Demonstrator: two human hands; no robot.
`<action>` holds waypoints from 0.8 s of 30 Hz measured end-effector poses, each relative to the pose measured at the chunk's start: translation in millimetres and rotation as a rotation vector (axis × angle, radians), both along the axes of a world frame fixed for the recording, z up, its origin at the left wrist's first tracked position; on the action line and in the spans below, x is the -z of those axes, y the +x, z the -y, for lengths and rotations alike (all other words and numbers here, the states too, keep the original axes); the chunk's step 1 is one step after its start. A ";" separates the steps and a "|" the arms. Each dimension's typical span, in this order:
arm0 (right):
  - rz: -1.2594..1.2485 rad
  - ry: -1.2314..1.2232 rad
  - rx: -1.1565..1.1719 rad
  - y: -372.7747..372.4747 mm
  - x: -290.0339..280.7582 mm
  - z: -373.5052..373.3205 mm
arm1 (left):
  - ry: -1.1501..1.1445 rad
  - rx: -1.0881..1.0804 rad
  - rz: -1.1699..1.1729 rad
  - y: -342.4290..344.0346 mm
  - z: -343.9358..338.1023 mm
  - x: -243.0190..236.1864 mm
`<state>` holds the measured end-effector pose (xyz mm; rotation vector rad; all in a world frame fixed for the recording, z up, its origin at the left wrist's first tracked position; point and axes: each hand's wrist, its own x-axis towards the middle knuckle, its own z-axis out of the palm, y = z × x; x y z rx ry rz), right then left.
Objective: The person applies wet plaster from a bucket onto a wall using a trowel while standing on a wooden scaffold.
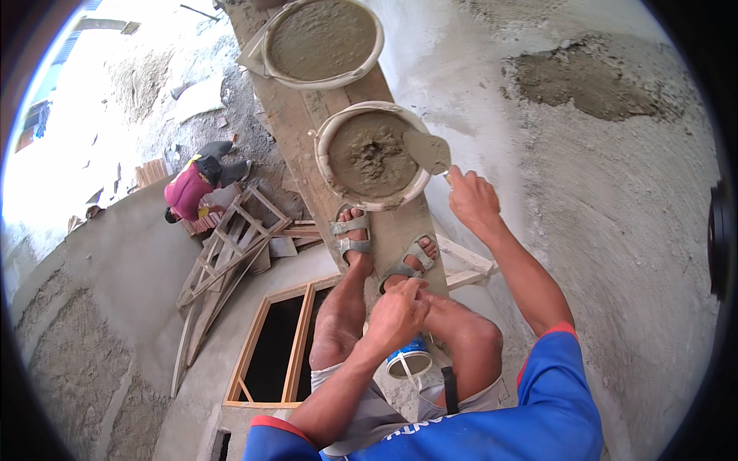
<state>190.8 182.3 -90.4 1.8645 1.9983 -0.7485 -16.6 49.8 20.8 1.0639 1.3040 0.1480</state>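
Observation:
My right hand (474,201) is closed round the handle of a trowel (427,152). The trowel's mortar-smeared blade reaches over the right rim of a round bucket (326,157) filled with wet grey mortar (369,165). A rough hollow marks the middle of that mortar. My left hand (398,313) hangs above my legs, close to my right knee, with its fingers curled in and nothing visible in them. Both my feet, in sandals, stand on a wooden plank (304,123) just behind the bucket.
A second mortar tub (269,54) sits farther along the plank. Rough wall with a wet mortar patch (588,81) rises at right. Lower left are a wooden frame (307,338) around a dark opening, stacked timber frames (231,250) and a bending co-worker (191,188). A blue bucket (409,359) shows between my legs.

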 end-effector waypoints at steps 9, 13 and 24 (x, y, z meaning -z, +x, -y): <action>-0.346 -0.185 0.173 -67.8 76.6 1.5 | 0.061 -0.050 -0.006 -19.4 -6.2 -4.3; -0.301 -0.130 0.174 -45.5 72.8 20.9 | 0.023 -0.047 -0.002 -20.7 -7.1 -7.4; -0.428 -0.033 0.189 -16.6 38.0 34.3 | 0.062 0.003 -0.005 -17.3 -14.1 -4.1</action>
